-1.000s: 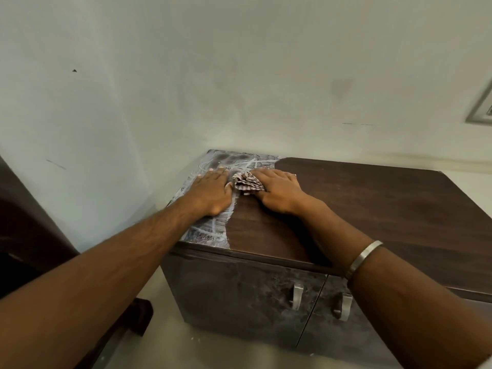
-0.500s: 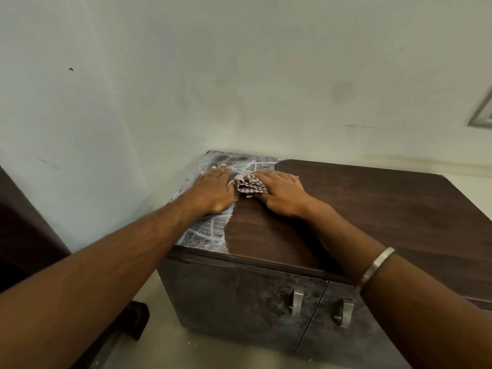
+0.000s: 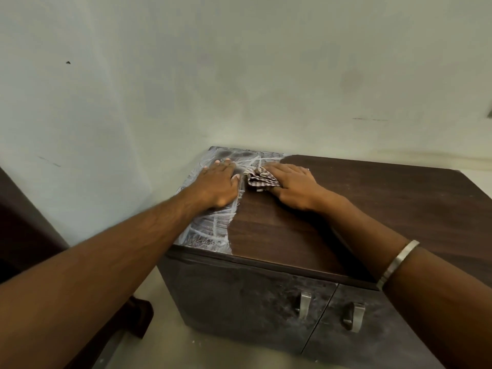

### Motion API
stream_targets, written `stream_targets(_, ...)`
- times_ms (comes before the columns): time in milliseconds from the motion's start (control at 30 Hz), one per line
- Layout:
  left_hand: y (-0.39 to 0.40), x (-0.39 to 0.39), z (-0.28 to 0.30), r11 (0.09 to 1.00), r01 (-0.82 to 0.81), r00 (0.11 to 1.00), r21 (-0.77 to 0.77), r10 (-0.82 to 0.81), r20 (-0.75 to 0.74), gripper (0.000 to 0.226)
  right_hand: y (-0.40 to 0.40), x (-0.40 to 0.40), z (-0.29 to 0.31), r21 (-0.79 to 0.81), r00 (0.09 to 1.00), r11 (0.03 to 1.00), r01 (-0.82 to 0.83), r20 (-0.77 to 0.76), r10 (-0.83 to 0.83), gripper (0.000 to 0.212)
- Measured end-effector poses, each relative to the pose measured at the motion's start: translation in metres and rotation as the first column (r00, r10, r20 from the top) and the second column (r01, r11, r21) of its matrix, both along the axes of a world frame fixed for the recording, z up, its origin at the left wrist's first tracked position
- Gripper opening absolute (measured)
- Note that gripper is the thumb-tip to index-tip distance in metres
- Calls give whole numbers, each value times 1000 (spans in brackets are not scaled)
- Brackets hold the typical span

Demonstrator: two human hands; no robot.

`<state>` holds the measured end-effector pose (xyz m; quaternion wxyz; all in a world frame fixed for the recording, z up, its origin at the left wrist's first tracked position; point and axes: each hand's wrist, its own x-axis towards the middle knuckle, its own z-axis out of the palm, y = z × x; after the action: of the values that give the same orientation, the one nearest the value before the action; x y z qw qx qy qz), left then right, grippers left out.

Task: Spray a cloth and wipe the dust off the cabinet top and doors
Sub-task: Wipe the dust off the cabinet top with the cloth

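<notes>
Corner of a pale, scuffed room.

A greenish-white wall (image 3: 266,62) fills the upper two thirds of the frame, folding into a corner toward the left, with soft, even light across it. It carries a small dark mark (image 3: 68,62) at upper left, a faint smudge (image 3: 351,79) at upper right, and a thin dark streak (image 3: 370,119) below that. A grey frame edge (image 3: 489,113) juts in at the far right. Dark furniture (image 3: 24,230) stands along the left edge, its foot (image 3: 138,318) on the pale floor (image 3: 213,352) at the bottom.
</notes>
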<state>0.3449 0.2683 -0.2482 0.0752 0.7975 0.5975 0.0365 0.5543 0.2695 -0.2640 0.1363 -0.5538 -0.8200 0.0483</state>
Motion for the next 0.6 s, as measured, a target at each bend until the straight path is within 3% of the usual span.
stream_targets(167,2,0,0,1000,2,1000,-6,-2,0,56,18,-2,10,-45,994,994,101,45,-99,59)
stream_targets(400,7,5,0,1000,7,1000,4,-7,-2,56,14,-3,2,-10,1000,1000,13,11,-13,58)
stream_targets(600,8,4,-2,1000,10,1000,-8,-10,-2,57,36,-3,15,-85,992,989,124,48,-120,60)
